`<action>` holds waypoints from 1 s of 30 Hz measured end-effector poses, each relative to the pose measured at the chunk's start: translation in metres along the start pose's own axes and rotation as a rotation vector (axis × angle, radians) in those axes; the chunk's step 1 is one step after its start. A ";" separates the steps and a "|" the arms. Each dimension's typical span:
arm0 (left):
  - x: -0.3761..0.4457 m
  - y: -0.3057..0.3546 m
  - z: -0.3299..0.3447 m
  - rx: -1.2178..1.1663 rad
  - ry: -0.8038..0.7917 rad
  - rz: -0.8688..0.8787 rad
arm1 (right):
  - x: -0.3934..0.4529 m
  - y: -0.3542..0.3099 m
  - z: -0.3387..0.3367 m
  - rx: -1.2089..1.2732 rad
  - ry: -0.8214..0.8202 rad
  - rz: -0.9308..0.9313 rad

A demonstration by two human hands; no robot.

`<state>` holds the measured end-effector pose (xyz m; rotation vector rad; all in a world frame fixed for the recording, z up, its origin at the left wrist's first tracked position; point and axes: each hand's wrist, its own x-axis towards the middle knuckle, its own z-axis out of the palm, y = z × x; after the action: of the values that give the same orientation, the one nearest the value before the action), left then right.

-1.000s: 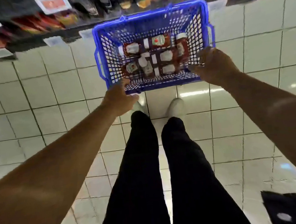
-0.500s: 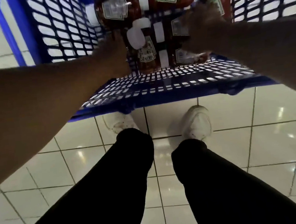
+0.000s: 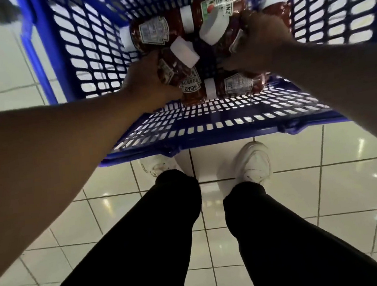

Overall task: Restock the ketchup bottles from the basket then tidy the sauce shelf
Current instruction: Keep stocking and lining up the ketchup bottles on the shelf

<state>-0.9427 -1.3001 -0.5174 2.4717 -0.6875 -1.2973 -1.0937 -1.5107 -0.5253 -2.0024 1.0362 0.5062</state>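
A blue plastic basket (image 3: 204, 127) stands on the tiled floor in front of my feet, holding several red ketchup bottles with white caps. My left hand (image 3: 148, 81) grips one bottle (image 3: 185, 73) near the basket's front, its white cap tilted up. My right hand (image 3: 258, 42) grips a second bottle (image 3: 220, 30), also tilted with its cap raised. Other bottles lie flat: one at the back left (image 3: 155, 33), one at the front (image 3: 239, 85), one at the far right (image 3: 278, 7), partly hidden by my right hand.
My two white shoes (image 3: 253, 161) and dark trouser legs stand right behind the basket's near wall. Glossy white floor tiles (image 3: 350, 186) surround the basket. The sauce shelf is out of view.
My head has dropped closer over the basket. Both hands went from reaching toward the basket to inside it, each closing round a ketchup bottle and tilting it up.
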 end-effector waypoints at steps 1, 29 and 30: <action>-0.014 0.011 -0.007 -0.043 -0.026 -0.023 | -0.014 -0.006 -0.010 0.120 -0.020 0.061; -0.611 0.357 -0.446 -0.649 0.234 0.550 | -0.559 -0.387 -0.467 1.242 -0.060 -0.564; -0.623 0.358 -0.465 -0.593 0.300 0.581 | -0.568 -0.401 -0.478 1.190 -0.016 -0.637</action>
<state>-0.9650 -1.2728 0.3375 1.7478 -0.7321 -0.7450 -1.1050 -1.4823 0.3177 -1.1013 0.4142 -0.3901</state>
